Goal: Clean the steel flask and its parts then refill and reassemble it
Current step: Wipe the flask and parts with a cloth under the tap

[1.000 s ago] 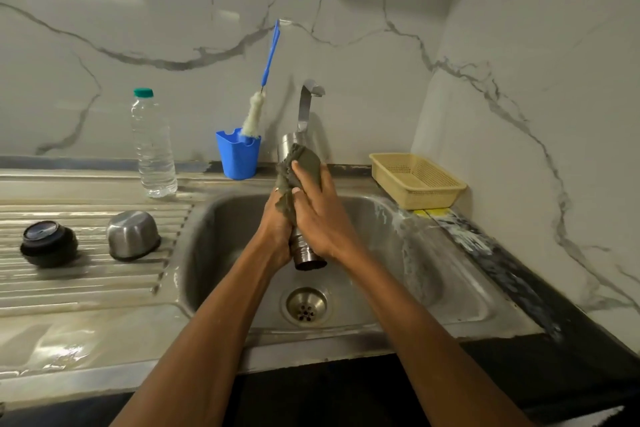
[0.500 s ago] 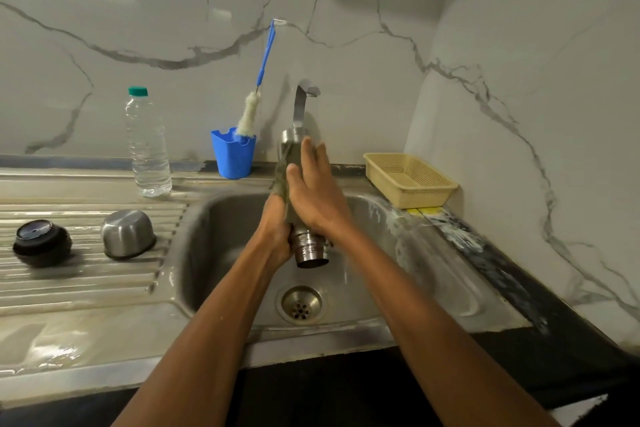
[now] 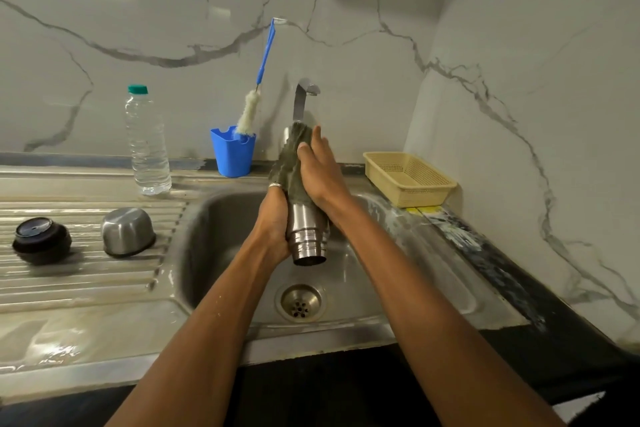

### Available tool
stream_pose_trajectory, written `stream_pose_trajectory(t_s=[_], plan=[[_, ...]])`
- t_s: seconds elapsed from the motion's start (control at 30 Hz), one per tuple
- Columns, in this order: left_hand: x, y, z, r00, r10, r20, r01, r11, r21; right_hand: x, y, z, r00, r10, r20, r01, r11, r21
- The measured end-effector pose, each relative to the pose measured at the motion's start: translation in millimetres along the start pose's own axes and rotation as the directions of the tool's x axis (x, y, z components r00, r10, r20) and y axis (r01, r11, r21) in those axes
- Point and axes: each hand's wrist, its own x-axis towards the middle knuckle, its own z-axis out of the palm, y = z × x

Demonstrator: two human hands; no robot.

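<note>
Left of the sink, on the ribbed desk, sit a black stopper and an upside-down steel cup, both off the flask. Behind the sink's left corner stand a water bottle and a blue holder with a bottle brush. Over the sink, the left hand has its fingers clenched round the flask, neck pointing down. The right hand has its fingers nearly straight, pressing a grey-green cloth against the flask's upper body. Right of the sink sits a yellow basket. Outside scrubbing looks under way — refilling and reassembly remain.
</note>
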Motion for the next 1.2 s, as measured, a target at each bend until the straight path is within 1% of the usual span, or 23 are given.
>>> stream_pose_trajectory(t_s=[0.03,0.1,0.17,0.2,0.27,0.33,0.4,0.53,0.6,0.67,0.77,0.87,0.93,0.97,1.07,1.13,1.2], plan=[[1,1,-3,1.0,0.021,-0.01,-0.022,0.997,-0.067,-15,5,6,1.0,-0.012,0.019,0.012,1.0,0.0],[4,5,-8,0.998,0.06,-0.036,-0.065,0.981,-0.18,-46,15,17,0.994,-0.087,0.063,0.094,0.988,-0.119],[5,7,-6,0.994,0.086,-0.074,-0.097,0.983,-0.159,-67,19,19,0.98,-0.182,0.084,0.198,0.94,-0.279],[4,7,-4,0.992,0.093,-0.088,-0.105,0.984,-0.143,-67,20,17,0.972,-0.219,0.085,0.235,0.917,-0.322],[-1,4,1,0.997,0.068,-0.039,-0.073,0.986,-0.152,-58,17,12,0.969,-0.231,0.084,0.246,0.904,-0.35],[-3,2,2,0.999,0.009,0.051,0.001,0.982,-0.191,-38,8,6,0.971,-0.222,0.09,0.24,0.903,-0.358],[-6,4,2,0.995,0.011,0.097,0.008,0.981,-0.195,-12,-2,1,0.969,-0.225,0.1,0.246,0.906,-0.344],[-6,6,5,0.999,-0.021,0.033,0.025,0.992,-0.124,19,-24,-12,0.989,-0.117,0.085,0.131,0.974,-0.184],[-5,6,4,1.0,-0.028,-0.009,0.026,0.993,-0.114,19,-23,-15,0.995,-0.068,0.068,0.075,0.991,-0.107],[-5,5,1,1.0,-0.027,-0.013,0.025,0.995,-0.093,9,-15,-12,0.998,-0.041,0.044,0.044,0.996,-0.081],[-10,3,0,0.998,-0.063,0.019,0.063,0.997,-0.034,-14,7,-3,0.999,-0.006,0.04,0.01,0.995,-0.101],[-10,3,0,0.995,-0.06,0.082,0.058,0.998,0.023,-48,27,7,0.997,-0.014,0.074,0.026,0.987,-0.156],[-7,3,0,0.994,-0.037,0.101,0.036,0.999,0.008,-64,35,10,0.992,-0.04,0.122,0.063,0.98,-0.188],[-5,3,0,0.994,-0.033,0.109,0.036,0.999,-0.026,-67,37,11,0.989,-0.058,0.137,0.086,0.974,-0.209],[-7,4,0,0.988,-0.057,0.143,0.073,0.992,-0.107,-50,29,7,0.986,-0.122,0.112,0.147,0.957,-0.25],[-11,5,3,0.978,-0.091,0.185,0.12,0.981,-0.151,-22,13,3,0.989,-0.125,0.076,0.14,0.96,-0.241],[-11,6,5,0.983,-0.078,0.167,0.103,0.984,-0.145,5,-4,-3,0.994,-0.098,0.055,0.109,0.963,-0.245]])
